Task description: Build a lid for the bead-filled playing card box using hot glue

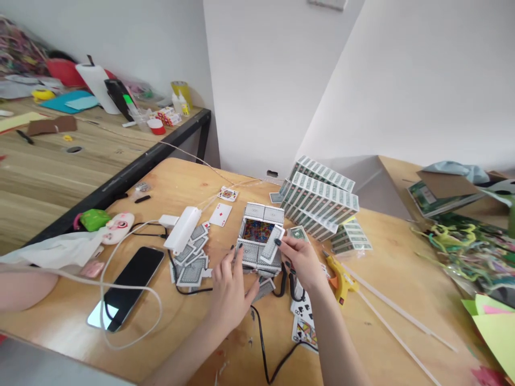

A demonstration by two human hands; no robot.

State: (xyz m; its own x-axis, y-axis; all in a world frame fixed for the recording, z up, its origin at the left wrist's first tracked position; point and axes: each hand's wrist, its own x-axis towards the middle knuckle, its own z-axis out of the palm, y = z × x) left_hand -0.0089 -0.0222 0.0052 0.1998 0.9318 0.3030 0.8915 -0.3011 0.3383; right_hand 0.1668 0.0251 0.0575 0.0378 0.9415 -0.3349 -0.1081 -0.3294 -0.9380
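A small box built of grey-backed playing cards sits on the wooden table, with a colourful picture showing inside its opening. My right hand pinches a narrow folded card strip over the box's right side. Against the box's left edge rest the stretched fingers of my left hand, its thumb near the front. Under my hands, a pair of black-handled scissors lies partly hidden. Loose cards lie below my right wrist, and a yellow glue gun is to its right.
Stacked card boxes stand at the back right. To the left are a white power strip, scattered cards, and a phone with a white cable. A black cord runs along the front. White glue sticks lie right.
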